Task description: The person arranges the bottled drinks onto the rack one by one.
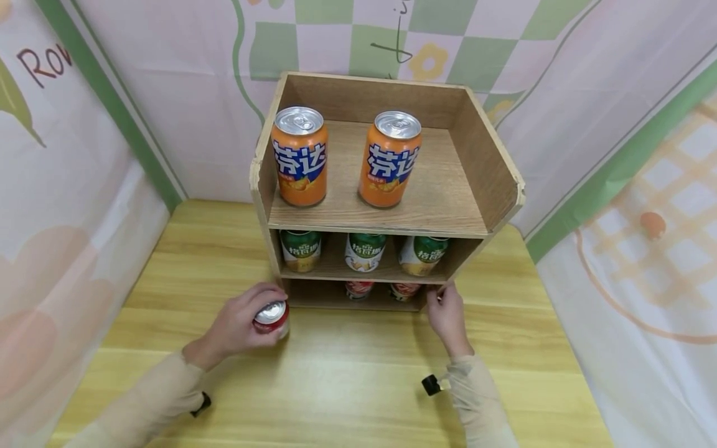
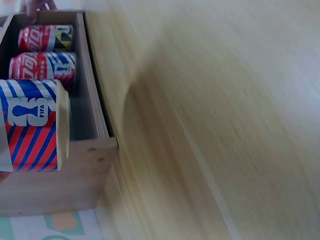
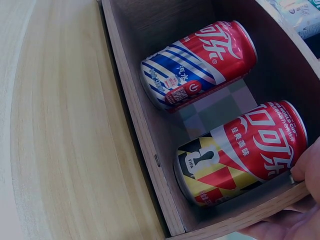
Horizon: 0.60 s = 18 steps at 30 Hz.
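My left hand [image 1: 238,323] grips a red cola can [image 1: 271,317] upright, just in front of the bottom left corner of the wooden shelf [image 1: 484,152]. Blue and red stripes with a FIFA emblem show on this can [image 2: 32,127] in the left wrist view. At the shelf's lower right, my right hand [image 1: 448,314] holds the edge of the side board, thumb and fingers on either side of it. Two more cola cans stand in the bottom tier: a blue-striped one [image 3: 200,65] and a yellow-and-black one [image 3: 242,152], the latter nearest my right hand.
Two orange soda cans, a left one [image 1: 299,155] and a right one [image 1: 390,158], stand on the top tier. Three green-and-white cans [image 1: 365,252] fill the middle tier. The shelf stands on a wood-grain table [image 1: 347,386], with printed cloth [image 1: 190,118] behind and at both sides.
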Tool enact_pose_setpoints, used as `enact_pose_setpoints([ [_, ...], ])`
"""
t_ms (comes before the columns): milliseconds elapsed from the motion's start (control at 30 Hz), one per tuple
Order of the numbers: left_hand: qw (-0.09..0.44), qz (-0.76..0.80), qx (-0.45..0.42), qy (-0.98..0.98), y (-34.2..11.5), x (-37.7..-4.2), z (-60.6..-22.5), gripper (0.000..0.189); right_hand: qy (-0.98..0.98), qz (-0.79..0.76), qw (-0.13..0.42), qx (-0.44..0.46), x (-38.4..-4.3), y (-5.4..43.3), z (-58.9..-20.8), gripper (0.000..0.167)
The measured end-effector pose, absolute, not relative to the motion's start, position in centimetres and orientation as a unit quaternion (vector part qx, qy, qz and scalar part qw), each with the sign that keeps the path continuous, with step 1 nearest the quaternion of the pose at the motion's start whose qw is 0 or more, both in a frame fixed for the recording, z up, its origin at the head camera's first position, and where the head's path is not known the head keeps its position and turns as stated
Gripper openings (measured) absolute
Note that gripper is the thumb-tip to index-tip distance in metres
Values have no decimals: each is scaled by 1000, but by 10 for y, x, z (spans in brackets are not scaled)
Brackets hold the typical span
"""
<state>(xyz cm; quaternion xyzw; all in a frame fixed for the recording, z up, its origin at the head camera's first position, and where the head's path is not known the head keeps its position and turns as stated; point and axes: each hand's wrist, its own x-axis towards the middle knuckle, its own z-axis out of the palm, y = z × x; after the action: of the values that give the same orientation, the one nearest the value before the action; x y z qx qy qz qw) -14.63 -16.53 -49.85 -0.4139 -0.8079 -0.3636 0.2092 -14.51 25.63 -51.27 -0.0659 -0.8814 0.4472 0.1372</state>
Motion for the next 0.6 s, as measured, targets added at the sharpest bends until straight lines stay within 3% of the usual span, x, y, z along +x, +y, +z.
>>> enact_pose_setpoints([
  [600, 177, -374, -426, -805, -127, -140, -495, 66, -883, 438, 154, -60, -144, 255, -513, 27],
])
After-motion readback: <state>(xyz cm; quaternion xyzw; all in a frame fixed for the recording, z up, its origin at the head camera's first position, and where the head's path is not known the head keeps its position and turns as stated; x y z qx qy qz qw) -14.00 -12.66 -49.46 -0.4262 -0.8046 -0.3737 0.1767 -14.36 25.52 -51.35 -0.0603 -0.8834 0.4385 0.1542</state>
